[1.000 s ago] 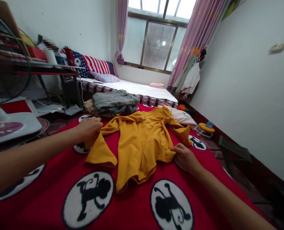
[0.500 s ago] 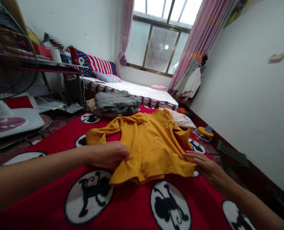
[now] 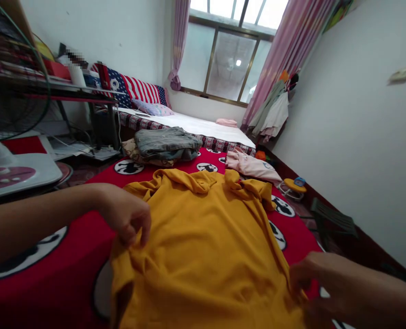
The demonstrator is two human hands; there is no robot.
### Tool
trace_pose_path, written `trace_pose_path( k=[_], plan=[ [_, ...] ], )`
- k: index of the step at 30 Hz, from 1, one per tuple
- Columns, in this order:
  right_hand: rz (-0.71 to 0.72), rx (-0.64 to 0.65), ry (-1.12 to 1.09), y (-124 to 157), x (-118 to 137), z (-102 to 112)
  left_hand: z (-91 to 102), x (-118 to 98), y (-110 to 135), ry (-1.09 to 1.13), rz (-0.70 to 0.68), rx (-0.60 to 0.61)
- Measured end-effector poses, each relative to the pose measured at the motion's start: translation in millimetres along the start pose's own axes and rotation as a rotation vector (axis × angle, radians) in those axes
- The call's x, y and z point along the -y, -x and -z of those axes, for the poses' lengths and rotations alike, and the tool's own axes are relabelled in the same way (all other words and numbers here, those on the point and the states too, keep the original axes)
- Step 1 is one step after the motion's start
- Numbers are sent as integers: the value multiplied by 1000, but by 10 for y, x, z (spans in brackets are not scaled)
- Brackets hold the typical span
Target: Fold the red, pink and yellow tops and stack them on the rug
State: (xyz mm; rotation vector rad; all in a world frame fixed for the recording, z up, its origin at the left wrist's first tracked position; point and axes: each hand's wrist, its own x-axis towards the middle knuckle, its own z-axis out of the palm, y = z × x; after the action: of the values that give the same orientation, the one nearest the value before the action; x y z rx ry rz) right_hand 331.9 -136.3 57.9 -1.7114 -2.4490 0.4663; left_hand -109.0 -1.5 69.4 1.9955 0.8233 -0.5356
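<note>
A mustard-yellow long-sleeved shirt point(image 3: 210, 242) lies spread across the red blanket point(image 3: 79, 278), its neck end away from me and its hem near the bottom of the view. My left hand point(image 3: 125, 217) pinches the shirt's left edge, fingers closed on the fabric. On the opposite side, my right hand point(image 3: 312, 283) is closed on the lower right edge. The cloth between both hands is lifted and rippled. Its sleeves lie bunched near the shoulders. Part of my right hand's fingers is hidden by the fabric and shadow.
Folded jeans point(image 3: 168, 144) lie on the blanket's far left, a pink garment point(image 3: 253, 165) at its far right. Beyond is a bed with a white sheet point(image 3: 203, 125). A fan point(image 3: 14, 164) stands left; a stool point(image 3: 294, 187) and dark folding chair point(image 3: 333, 219) stand right.
Both hands have pulled the shirt toward me, so it now fills the lower view. My right hand, formerly with extended fingers at the hem, has closed on the cloth.
</note>
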Motion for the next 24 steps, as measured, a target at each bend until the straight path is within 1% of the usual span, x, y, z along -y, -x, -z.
trace_pose_path(
  k=[1,2,3,4,5,6,7,8,9,11,12,13,14,16,17,18,19,20,21,22,23,24],
  plan=[
    [15,131,-31,-158,98,77,41,-52,-84,-33,-11,-37],
    [20,180,-74,-349,187,124,73,-111,-195,-78,-47,-102],
    [39,167,-127,-564,261,129,86,-172,-333,-141,-104,-185],
    [71,153,-189,-790,318,82,72,-231,-494,-218,-169,-273],
    [106,100,-249,-1015,357,-17,28,-281,-674,-303,-233,-361],
    [144,25,-282,-1228,379,-163,-43,-318,-864,-381,-285,-432],
    [190,-75,-262,-1420,386,-342,-133,-335,-1053,-437,-316,-481],
    [235,-165,-204,-1585,381,-536,-229,-332,-1230,-487,-334,-569],
    [238,-221,-149,-1722,365,-724,-318,-308,-1385,-520,-320,-668],
    [239,-285,-68,-1917,305,-1007,-415,-213,-1604,-553,-300,-795],
    [251,-289,-41,-1984,258,-1075,-404,-153,-1667,-572,-311,-816],
    [279,-278,-21,-2039,195,-1087,-347,-89,-1704,-593,-335,-812],
    [319,-253,2,-2089,113,-1046,-246,-25,-1723,-619,-359,-796],
    [378,-199,65,-2184,-116,-850,61,107,-1739,-670,-347,-791],
    [373,-192,111,-2230,-261,-726,245,179,-1747,-690,-292,-829],
    [327,-213,165,-2274,-420,-606,433,257,-1761,-700,-202,-891],
    [231,-265,217,-2312,-585,-505,612,343,-1779,-695,-84,-973],
    [78,-337,256,-2341,-746,-432,770,436,-1802,-671,55,-1060],
    [-105,-407,273,-2360,-896,-393,900,535,-1828,-633,190,-1123],
    [-283,-467,269,-2368,-1025,-387,995,634,-1858,-599,295,-1165],
    [-428,-516,251,-2366,-1130,-408,1055,728,-1889,-576,369,-1191],
    [-521,-556,230,-2356,-1207,-447,1085,811,-1919,-572,406,-1209]
  ],
)
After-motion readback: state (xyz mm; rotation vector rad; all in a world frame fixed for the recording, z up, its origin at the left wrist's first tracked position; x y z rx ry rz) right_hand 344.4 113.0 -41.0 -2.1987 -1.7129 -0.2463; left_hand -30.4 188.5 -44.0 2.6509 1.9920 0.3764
